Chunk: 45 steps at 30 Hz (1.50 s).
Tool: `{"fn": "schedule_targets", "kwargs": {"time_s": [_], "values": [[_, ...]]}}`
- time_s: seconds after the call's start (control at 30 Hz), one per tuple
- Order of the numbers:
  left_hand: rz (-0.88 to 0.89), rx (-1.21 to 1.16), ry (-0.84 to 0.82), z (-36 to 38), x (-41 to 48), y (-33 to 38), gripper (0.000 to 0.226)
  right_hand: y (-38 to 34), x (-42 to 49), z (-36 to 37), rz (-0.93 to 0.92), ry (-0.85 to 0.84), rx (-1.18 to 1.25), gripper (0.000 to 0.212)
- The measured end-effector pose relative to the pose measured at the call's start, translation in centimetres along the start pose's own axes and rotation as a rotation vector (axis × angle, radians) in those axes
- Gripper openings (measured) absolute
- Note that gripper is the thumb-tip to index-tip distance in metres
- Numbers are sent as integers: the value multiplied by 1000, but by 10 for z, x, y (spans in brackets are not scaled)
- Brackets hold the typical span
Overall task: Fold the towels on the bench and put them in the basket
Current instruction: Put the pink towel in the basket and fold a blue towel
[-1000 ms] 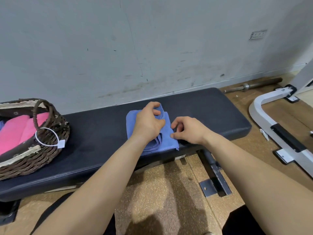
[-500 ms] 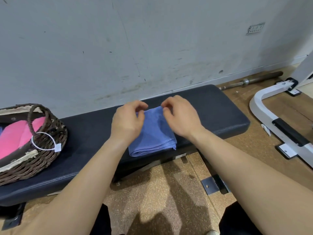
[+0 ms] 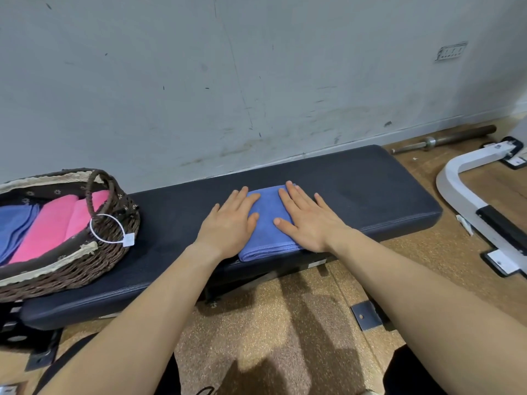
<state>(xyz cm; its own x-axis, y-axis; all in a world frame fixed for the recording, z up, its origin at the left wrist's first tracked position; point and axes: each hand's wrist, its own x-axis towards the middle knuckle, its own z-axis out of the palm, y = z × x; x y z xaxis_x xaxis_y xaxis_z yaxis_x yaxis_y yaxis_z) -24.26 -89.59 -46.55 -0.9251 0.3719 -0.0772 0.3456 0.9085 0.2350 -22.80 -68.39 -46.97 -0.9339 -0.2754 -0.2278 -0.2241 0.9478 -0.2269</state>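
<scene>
Left hand (image 3: 231, 227) and right hand (image 3: 309, 220) lie flat, fingers straight, palms pressing down on either side of the folded blue towel (image 3: 268, 226). The towel sits at the front edge of the dark padded surface (image 3: 356, 192), mid-length. The wicker basket (image 3: 85, 262) stands on the surface's left end, well apart, holding folded pink towels (image 3: 48, 226). Scuffed grey wall (image 3: 256, 81) behind.

Bare bench (image 3: 171, 232) between folded towel (image 3: 268, 226) and basket (image 3: 85, 260); upright basket handle (image 3: 98, 195) obstructs.

bench towel (image 3: 268, 223) 1 | basket towels (image 3: 48, 226) maybe 3 | basket (image 3: 85, 266) 1 | hands (image 3: 229, 225) (image 3: 309, 220) 2
</scene>
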Motion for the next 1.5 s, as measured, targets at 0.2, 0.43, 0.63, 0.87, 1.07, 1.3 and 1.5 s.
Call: {"fn": "schedule_targets", "kwargs": {"time_s": [0.2, 0.43, 0.63, 0.87, 1.07, 1.3, 1.5], "values": [[-53, -154, 6, -7, 8, -9, 60, 0, -1, -1, 0, 42, 53, 82], [-244, -475, -25, -27, 19, -23, 30, 5, -2, -15, 88, 47, 212, 96], [-141, -617, 92, -33, 11, -27, 19, -15, 4, -15, -60, 192, 48, 74], [-104, -555, 6, -35, 5, -27, 20, -25, 6, 10, -13, 28, 31, 77], [-99, -262, -31, -43, 4, -46, 34, -28, 7, 11, 46, 38, -3, 82], [-128, 49, 30, -28, 6, -36, 39, -35, 1, 10, 137, 75, 3, 92], [-47, -242, 113, -21, 8, -35, 27, -24, 9, -18, 155, 287, 432, 74]]}}
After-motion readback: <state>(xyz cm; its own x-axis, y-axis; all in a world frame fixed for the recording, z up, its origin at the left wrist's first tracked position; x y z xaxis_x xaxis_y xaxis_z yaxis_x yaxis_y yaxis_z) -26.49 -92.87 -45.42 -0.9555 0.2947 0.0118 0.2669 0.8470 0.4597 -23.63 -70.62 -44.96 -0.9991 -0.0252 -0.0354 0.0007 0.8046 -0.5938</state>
